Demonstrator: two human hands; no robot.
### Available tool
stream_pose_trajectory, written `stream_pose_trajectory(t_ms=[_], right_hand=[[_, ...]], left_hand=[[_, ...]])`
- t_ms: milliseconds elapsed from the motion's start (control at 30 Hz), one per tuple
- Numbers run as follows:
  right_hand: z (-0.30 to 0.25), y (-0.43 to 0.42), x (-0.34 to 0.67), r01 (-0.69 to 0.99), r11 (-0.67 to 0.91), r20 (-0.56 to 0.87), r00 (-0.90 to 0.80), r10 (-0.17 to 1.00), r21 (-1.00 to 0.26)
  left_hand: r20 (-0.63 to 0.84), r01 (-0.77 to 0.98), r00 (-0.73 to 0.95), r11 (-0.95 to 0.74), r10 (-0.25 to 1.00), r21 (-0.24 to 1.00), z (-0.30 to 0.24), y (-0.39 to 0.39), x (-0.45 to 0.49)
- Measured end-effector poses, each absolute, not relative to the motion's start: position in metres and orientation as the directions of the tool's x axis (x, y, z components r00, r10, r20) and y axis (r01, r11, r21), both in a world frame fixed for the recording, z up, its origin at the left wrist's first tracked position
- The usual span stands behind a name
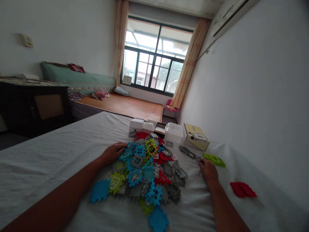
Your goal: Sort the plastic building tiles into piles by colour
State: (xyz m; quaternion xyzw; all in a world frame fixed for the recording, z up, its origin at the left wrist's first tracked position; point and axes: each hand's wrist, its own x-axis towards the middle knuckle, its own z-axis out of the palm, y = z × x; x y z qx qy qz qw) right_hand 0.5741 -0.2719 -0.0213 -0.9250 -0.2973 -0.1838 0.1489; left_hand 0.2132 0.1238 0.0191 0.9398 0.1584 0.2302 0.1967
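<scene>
A heap of interlocking plastic tiles (147,170) in blue, grey, red and lime green lies on a white sheet (60,154). My left hand (113,152) rests at the heap's left edge, fingers curled against the blue tiles. My right hand (209,170) lies at the heap's right side, its fingertips on the near end of a chain of joined grey tiles (189,152). A row of lime green tiles (214,159) lies just right of that hand. Two joined red tiles (242,189) lie farther right.
Behind the heap stand two small white boxes (142,125), a clear plastic tub (173,132) and a yellow cardboard box (196,137). A white wall (253,96) runs close on the right. A wooden platform bed (125,106) and a window (154,64) are beyond.
</scene>
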Motion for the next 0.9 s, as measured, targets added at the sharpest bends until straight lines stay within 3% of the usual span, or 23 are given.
stream_pose_trajectory(t_ms=[267, 367, 533, 733, 900], right_hand=[[-0.014, -0.260, 0.569, 0.676, -0.711, 0.590, 0.660, 0.466, -0.195], [-0.014, -0.248, 0.564, 0.742, -0.643, 0.578, 0.613, 0.539, -0.187], [-0.009, -0.242, 0.555, 0.748, -0.623, 0.600, 0.612, 0.515, -0.229], [-0.009, -0.236, 0.538, 0.816, -0.555, 0.418, 0.566, 0.711, -0.162], [-0.011, -0.233, 0.537, 0.722, -0.687, 0.393, 0.656, 0.645, -0.077]], left_hand=[[0.368, 0.218, 0.848, -0.884, 0.381, 0.413, 0.020, 0.123, 0.214], [0.369, 0.220, 0.847, -0.885, 0.382, 0.410, 0.020, 0.122, 0.213], [0.372, 0.212, 0.846, -0.882, 0.381, 0.421, 0.019, 0.123, 0.213], [0.373, 0.196, 0.849, -0.879, 0.374, 0.435, 0.018, 0.124, 0.214], [0.375, 0.198, 0.843, -0.871, 0.385, 0.449, 0.018, 0.124, 0.214]])
